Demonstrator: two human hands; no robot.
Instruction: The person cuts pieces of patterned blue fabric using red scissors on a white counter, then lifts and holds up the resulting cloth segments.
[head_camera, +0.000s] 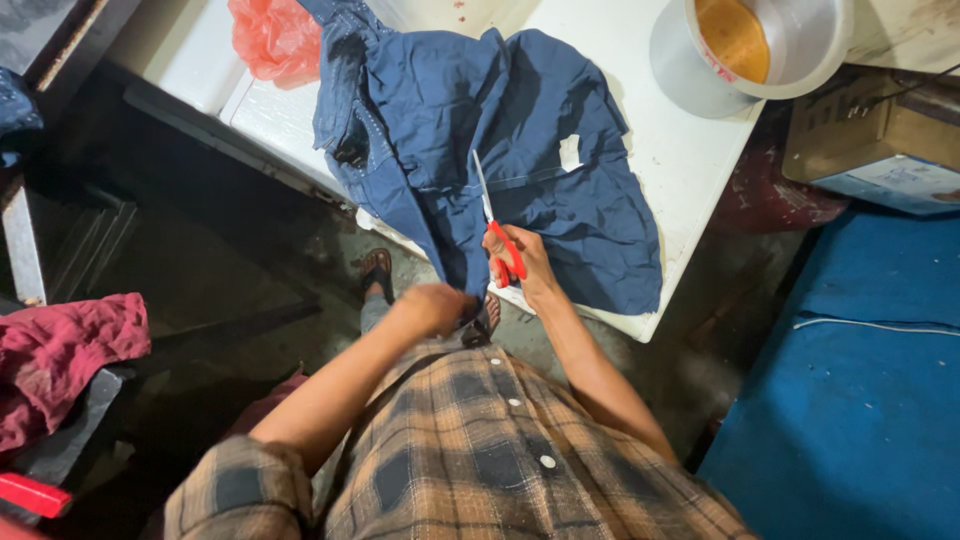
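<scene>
- Our right hand (520, 262) is clamped on the red-handled scissors with slim steel blades (494, 222), blades pointing away over the cloth.
- Our left hand (435, 307) pinches the hanging hem closed.
- The crumpled dark-blue cotton garment (540, 150) covers the white table (690, 150) at its near edge, one small hole showing white, a flap drooping over the edge.

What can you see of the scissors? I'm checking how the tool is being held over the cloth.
The scissors have bright red plastic handles and slim, pale metal blades. The right hand grips the handles, fingers through the loops. The blades point away from the person, up across the dark blue garment spread on the white table, and look nearly closed, lying on or just above the fabric. The left hand holds the garment's near edge.
</scene>
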